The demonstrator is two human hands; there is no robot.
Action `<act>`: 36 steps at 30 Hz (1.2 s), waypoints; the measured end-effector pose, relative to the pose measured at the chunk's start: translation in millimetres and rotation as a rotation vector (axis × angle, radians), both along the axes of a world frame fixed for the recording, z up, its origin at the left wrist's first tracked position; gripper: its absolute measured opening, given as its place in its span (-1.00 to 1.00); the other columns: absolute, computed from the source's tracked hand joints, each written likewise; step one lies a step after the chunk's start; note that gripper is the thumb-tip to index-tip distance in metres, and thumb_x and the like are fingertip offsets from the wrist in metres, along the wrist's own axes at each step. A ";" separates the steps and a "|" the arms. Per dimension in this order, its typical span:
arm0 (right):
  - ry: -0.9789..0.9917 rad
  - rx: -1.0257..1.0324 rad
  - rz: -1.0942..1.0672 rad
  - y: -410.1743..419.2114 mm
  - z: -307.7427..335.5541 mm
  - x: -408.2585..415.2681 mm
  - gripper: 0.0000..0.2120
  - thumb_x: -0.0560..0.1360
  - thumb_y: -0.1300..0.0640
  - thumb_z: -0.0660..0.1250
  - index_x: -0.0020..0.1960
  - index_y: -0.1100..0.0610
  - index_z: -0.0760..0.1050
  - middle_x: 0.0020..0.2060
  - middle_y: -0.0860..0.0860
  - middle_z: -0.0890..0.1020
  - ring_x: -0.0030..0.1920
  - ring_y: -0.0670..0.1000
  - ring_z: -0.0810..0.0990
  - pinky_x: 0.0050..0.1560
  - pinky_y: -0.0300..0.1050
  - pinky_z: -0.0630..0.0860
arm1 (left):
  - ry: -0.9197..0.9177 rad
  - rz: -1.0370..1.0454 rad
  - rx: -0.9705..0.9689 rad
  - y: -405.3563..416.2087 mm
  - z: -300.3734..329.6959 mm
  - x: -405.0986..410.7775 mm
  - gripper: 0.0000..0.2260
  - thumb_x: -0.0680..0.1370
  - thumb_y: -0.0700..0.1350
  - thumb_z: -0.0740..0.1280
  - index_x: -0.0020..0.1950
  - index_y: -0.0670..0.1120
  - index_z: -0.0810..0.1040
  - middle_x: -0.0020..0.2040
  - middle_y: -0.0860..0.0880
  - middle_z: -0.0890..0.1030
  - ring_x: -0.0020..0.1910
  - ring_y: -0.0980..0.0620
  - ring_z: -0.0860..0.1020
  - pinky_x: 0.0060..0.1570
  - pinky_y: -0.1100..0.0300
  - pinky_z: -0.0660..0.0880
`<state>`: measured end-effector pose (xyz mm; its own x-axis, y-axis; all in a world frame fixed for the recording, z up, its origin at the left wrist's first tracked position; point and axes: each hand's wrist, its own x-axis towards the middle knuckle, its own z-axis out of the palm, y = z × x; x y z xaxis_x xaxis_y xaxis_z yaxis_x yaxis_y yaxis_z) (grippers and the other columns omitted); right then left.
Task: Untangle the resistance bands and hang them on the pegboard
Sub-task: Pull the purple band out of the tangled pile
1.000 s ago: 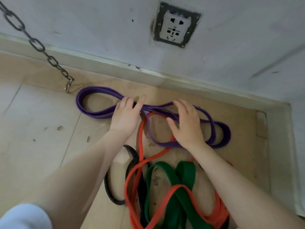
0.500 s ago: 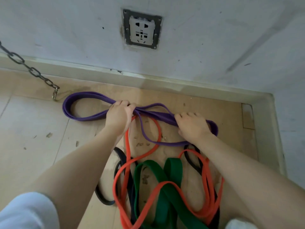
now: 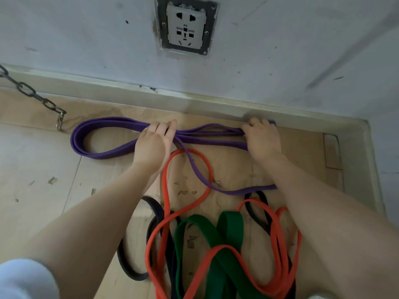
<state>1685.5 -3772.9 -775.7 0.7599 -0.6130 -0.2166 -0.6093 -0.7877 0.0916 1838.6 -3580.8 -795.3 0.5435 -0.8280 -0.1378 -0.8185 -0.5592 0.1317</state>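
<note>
A purple band (image 3: 103,153) lies doubled along the floor near the wall. My left hand (image 3: 154,143) is closed around its strands near the middle, and my right hand (image 3: 262,137) grips its right end by the skirting. One purple strand curls down toward me and crosses an orange band (image 3: 165,190). Below it, the orange band, a green band (image 3: 228,229) and a black band (image 3: 129,270) lie tangled together between my forearms. No pegboard is in view.
A white wall with a socket (image 3: 185,26) rises just behind the bands. A dark chain (image 3: 28,92) runs down to a floor anchor at the left. The wooden floor (image 3: 38,169) meets a corner at the right.
Both hands closed on the purple band and spread apart. The right hand carried its end right toward the skirting, drawing the band out straighter. The view moved closer to the wall.
</note>
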 end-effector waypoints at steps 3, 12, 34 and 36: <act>0.074 -0.085 0.059 0.2 3.5 -10.2 -0.72 0.55 0.24 0.11 0.20 0.12 0.47 0.18 0.11 0.45 0.22 0.17 0.32 0.19 0.01 0.23 | -0.047 -0.024 0.059 -3.8 8.2 1.0 -0.61 0.58 -0.19 0.11 0.42 -0.11 0.26 0.30 -0.15 0.43 0.29 -0.19 0.33 0.27 -0.02 0.23; -0.086 0.083 -0.100 39.0 15.4 -4.0 -0.49 0.59 0.01 0.05 0.50 0.12 0.09 0.50 0.10 0.13 0.49 0.14 0.03 0.46 0.13 -0.06 | -0.021 0.017 0.144 -7.7 10.4 4.5 -0.45 0.57 -0.20 0.06 0.52 -0.08 -0.07 0.49 -0.12 0.16 0.46 -0.15 0.13 0.42 0.01 0.07; 0.041 -0.080 0.185 34.2 -2.7 33.2 -0.72 0.54 0.27 0.13 0.24 0.20 0.36 0.22 0.19 0.40 0.19 0.19 0.39 0.13 0.06 0.37 | -0.124 0.139 0.110 15.2 13.1 55.6 -0.50 0.43 -0.34 0.30 0.35 -0.16 0.28 0.29 -0.19 0.38 0.23 -0.21 0.33 0.15 -0.02 0.33; -0.016 -0.017 0.087 41.4 -4.1 29.6 -0.73 0.54 0.27 0.16 0.23 0.18 0.36 0.27 0.21 0.34 0.13 0.21 0.43 0.05 0.08 0.48 | -0.103 0.162 0.118 15.6 6.4 48.3 -0.47 0.44 -0.35 0.29 0.38 -0.18 0.24 0.33 -0.23 0.32 0.24 -0.25 0.31 0.16 -0.05 0.32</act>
<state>1715.1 -3731.5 -779.8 0.8138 -0.5478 -0.1941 -0.5398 -0.8362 0.0967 1887.0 -3565.3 -788.9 0.6842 -0.7103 -0.1655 -0.7226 -0.6908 -0.0225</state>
